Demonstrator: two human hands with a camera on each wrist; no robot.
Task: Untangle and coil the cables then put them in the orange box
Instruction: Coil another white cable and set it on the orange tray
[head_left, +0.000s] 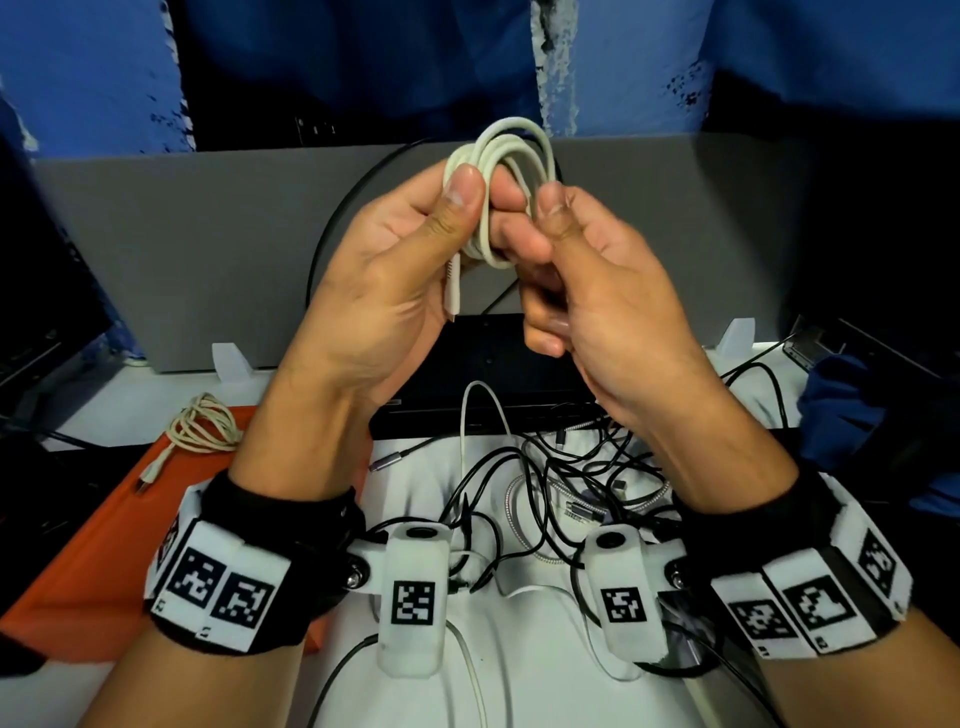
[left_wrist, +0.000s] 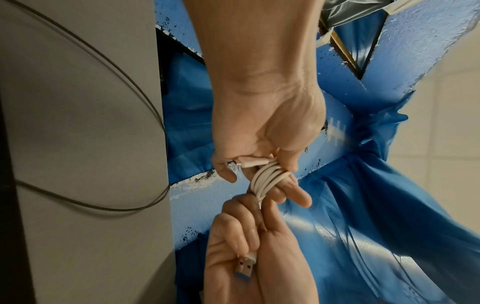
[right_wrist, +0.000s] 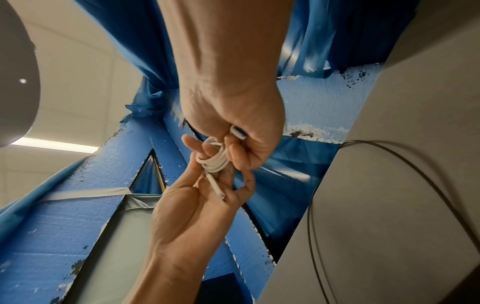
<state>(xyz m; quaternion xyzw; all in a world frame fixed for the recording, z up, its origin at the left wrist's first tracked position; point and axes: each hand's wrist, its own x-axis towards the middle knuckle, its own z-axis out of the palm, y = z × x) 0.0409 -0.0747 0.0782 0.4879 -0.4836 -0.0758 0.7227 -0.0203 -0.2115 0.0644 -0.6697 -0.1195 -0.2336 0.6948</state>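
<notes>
A white cable (head_left: 511, 156) is wound into a small coil and held up between both hands above the table. My left hand (head_left: 467, 200) pinches the coil under its thumb, and the slim connector (head_left: 453, 291) hangs down across its palm. My right hand (head_left: 545, 208) presses its thumb on the coil's other side, its fingers curled around the cable's tail. The USB-A plug (left_wrist: 245, 265) sticks out of that fist. The orange box (head_left: 104, 545) lies at the lower left with a coiled beige cable (head_left: 205, 423) on its far edge.
A tangle of black and braided cables (head_left: 561, 493) covers the white table below my hands. A black device (head_left: 493, 374) lies behind it, in front of a grey partition (head_left: 182, 234). Blue cloth (head_left: 841, 405) sits at the right edge.
</notes>
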